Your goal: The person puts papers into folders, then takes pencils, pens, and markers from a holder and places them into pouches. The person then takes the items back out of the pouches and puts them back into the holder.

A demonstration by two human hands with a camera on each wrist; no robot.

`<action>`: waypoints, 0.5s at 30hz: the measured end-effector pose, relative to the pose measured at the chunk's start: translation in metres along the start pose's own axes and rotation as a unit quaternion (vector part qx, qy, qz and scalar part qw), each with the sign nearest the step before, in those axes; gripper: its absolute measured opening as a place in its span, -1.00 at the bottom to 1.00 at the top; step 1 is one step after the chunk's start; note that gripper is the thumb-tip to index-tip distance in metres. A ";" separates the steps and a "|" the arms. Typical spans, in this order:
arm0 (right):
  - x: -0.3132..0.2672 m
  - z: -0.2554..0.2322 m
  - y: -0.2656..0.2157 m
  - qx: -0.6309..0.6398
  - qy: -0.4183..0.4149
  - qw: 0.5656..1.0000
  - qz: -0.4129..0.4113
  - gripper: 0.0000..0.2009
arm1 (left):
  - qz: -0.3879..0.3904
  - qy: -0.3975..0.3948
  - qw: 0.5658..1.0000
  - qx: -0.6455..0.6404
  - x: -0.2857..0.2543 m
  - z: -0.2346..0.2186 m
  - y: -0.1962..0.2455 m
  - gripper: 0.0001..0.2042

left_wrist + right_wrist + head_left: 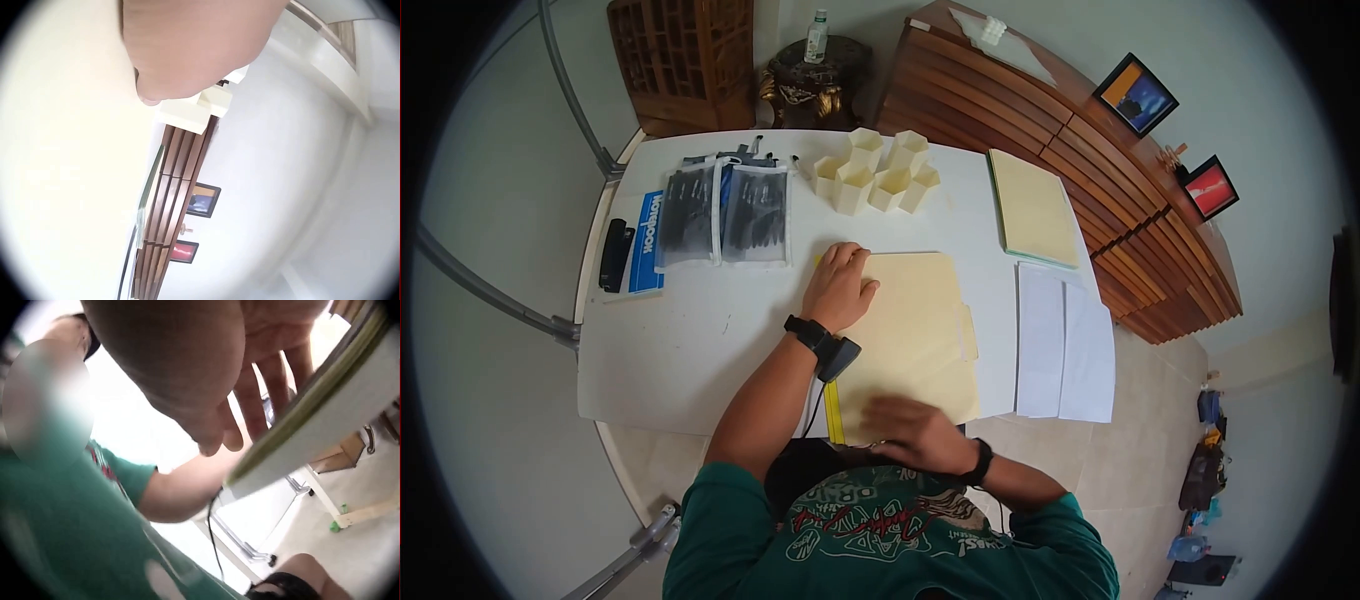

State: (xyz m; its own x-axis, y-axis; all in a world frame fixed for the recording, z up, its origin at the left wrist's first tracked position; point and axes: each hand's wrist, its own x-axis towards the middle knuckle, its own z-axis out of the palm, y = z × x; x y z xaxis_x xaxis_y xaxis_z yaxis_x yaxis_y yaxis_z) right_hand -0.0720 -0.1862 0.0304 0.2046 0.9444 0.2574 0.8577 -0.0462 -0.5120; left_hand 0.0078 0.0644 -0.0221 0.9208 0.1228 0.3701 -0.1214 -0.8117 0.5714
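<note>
A cream manila folder (910, 340) lies at the table's front edge, with a yellow strip (833, 412) along its left side. My left hand (837, 285) rests on the folder's upper left corner, thumb out to the side. In the left wrist view the same hand (200, 44) lies against the pale folder surface (69, 175). Blurred in the head view, my right hand (920, 432) is over the folder's lower edge. The right wrist view shows this hand (250, 369) with fingers extended beside the table edge, holding nothing.
Cream hexagonal holders (853, 187) stand at the back. Mesh zip pouches (757, 215), a blue notebook (647, 245) and a black stapler (614, 255) lie on the left. More folders (1035, 210) and white paper sheets (1040, 340) lie on the right.
</note>
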 end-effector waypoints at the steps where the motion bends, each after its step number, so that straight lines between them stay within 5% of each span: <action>1: -0.004 -0.012 0.007 0.042 0.070 0.994 0.071 -0.66 | -0.002 -0.002 1.000 0.000 0.000 0.000 0.001 -0.54; 4: -0.028 -0.055 0.054 0.044 0.251 0.916 0.310 -0.59 | 0.013 0.012 1.000 0.000 0.001 0.001 -0.001 -0.52; 5: -0.046 -0.066 0.080 -0.092 0.258 0.902 0.335 -0.51 | 0.016 0.007 1.000 -0.005 -0.002 0.000 -0.001 -0.52; 6: -0.080 -0.081 0.112 -0.288 0.255 0.849 0.361 -0.42 | 0.014 0.018 1.000 -0.009 -0.002 0.000 -0.001 -0.52; 8: -0.135 -0.134 0.149 -0.428 0.289 0.716 0.470 -0.25 | 0.016 0.037 0.999 -0.021 0.001 0.005 -0.003 -0.51; 9: -0.172 -0.144 0.162 -0.328 0.269 0.701 0.573 -0.18 | 0.011 0.025 0.999 -0.027 0.000 0.004 -0.002 -0.51; 12: -0.212 -0.142 0.180 -0.216 0.193 0.712 0.640 -0.44 | 0.013 0.020 0.999 -0.027 0.003 0.002 -0.001 -0.52; 15: -0.212 -0.134 0.175 -0.334 0.176 0.681 0.627 -0.66 | 0.005 0.022 1.000 -0.019 0.005 0.002 -0.001 -0.51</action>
State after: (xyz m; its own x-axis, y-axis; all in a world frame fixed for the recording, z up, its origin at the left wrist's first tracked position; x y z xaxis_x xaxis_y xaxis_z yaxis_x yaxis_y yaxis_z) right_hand 0.0978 -0.4378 -0.0041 0.9737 -0.1059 0.2017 -0.0973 -0.9939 -0.0521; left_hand 0.0129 0.0647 -0.0225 0.9024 0.1405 0.4073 -0.1449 -0.7913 0.5940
